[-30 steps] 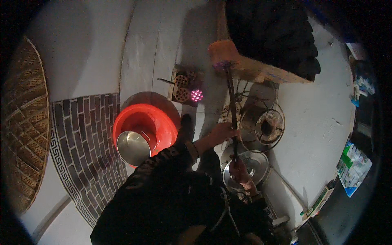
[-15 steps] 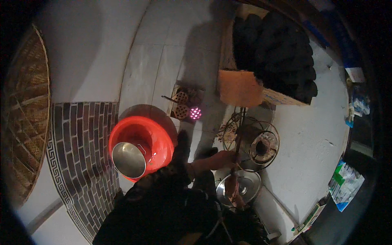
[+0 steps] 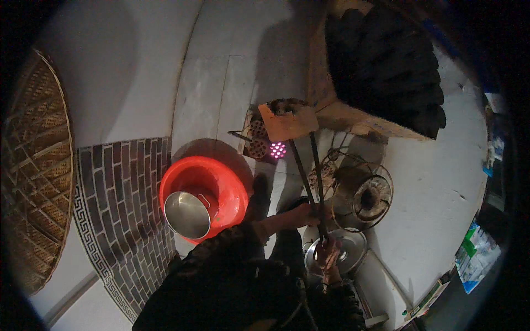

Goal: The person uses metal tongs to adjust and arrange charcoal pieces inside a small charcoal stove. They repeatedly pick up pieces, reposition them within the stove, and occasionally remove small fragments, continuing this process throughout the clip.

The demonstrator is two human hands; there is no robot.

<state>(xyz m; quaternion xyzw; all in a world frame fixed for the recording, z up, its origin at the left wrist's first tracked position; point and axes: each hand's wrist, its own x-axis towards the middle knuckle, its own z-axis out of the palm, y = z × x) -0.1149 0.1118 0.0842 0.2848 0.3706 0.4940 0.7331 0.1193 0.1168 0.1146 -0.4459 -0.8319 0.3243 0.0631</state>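
Both my hands are closed around long dark metal tongs point(image 3: 302, 170). My left hand point(image 3: 302, 216) grips the shafts about midway, and my right hand point(image 3: 329, 252) holds the handle end nearer my body. At the far end of the tongs hangs an orange-tan block point(image 3: 290, 126) with a dark, broken top, resembling a burnt-out coal briquette. Just below it on the floor sits a glowing pink briquette point(image 3: 277, 149) beside dull brown holed briquettes point(image 3: 256, 148). A round coal stove point(image 3: 367, 212) with an open top stands to the right of my hands.
A cardboard box point(image 3: 359, 122) full of black briquettes point(image 3: 381, 71) stands at the far right. A red basin point(image 3: 234, 187) holding a metal pot point(image 3: 187, 218) is at left. A shiny metal lid or pan point(image 3: 355, 251) lies under my right hand. A woven basket point(image 3: 41, 165) leans far left.
The tongs have swung left with the orange-tan block, from in front of the cardboard box to above the briquettes on the floor. Both hands keep their grip, and the whole view has shifted slightly.
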